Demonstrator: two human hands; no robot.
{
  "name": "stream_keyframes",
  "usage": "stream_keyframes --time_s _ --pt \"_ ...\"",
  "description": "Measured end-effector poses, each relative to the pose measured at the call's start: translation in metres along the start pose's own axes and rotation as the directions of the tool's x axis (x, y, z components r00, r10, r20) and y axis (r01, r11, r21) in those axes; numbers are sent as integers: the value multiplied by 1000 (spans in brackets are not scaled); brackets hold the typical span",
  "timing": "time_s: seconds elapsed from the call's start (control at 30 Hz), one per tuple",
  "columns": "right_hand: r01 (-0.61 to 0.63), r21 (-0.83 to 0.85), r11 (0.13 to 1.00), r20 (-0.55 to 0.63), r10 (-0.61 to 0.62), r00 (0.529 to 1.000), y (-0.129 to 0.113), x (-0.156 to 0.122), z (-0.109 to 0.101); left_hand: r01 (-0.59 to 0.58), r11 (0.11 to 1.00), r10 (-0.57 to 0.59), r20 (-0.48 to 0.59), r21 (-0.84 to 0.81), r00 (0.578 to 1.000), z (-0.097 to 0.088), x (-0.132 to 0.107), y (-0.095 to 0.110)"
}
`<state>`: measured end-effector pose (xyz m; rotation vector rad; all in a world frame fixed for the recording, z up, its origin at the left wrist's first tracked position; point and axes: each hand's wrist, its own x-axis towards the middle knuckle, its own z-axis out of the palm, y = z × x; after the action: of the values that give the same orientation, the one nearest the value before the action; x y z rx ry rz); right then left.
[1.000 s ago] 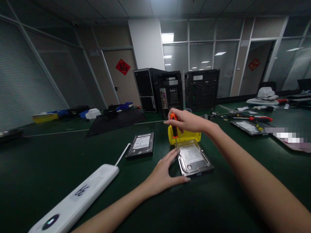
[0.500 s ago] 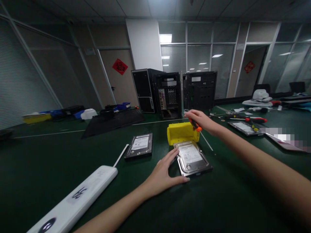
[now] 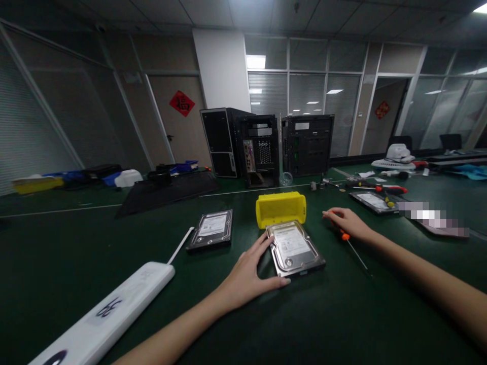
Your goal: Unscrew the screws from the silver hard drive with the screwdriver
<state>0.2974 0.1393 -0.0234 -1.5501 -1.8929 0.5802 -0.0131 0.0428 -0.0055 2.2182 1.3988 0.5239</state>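
Observation:
A silver hard drive [image 3: 292, 246] with a white label leans its far edge against a yellow plastic bin [image 3: 281, 209] lying on its side. My left hand [image 3: 251, 268] steadies the drive, fingertips on its left edge and thumb at its near left corner. To the right, clear of the drive, my right hand [image 3: 348, 223] grips a screwdriver [image 3: 345, 236] with an orange-and-black handle. Its thin shaft slants down toward the table on the near right side. A second hard drive [image 3: 213, 228] lies flat to the left of my left hand.
A white power strip [image 3: 114, 309] runs along the near left. Black computer cases [image 3: 258, 147] stand at the back. On the right are another hard drive [image 3: 371, 201], red-handled tools [image 3: 391, 189] and a white helmet-like object [image 3: 397, 154]. A dark panel [image 3: 167, 192] lies back left.
My right hand has moved right and nearer to me with the screwdriver, away from above the yellow bin. A clear round object it covered now shows. My left hand stays on the drive.

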Motion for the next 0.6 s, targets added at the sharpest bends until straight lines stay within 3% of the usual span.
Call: stream_keyframes --time_s 0.23,0.37,0.43,0.5,0.6 --pt "-78 -304 949 -120 43 992 -1 -8 9 -21 1000 21 -13 11 1000 0 0 1" --pt "-14 -392 920 -165 -55 985 -14 -16 2 -25 1000 25 -10 8 1000 1 0 0" --pt "163 -423 891 -78 -215 974 -27 -23 -2 -35 999 35 -15 3 999 2 -1 0" --pt "322 -372 871 82 -315 946 -40 -32 -3 -35 999 35 -22 3 999 3 -2 0" --pt "446 -225 867 375 -345 860 -55 -47 0 34 999 -33 -50 34 998 5 -3 0"
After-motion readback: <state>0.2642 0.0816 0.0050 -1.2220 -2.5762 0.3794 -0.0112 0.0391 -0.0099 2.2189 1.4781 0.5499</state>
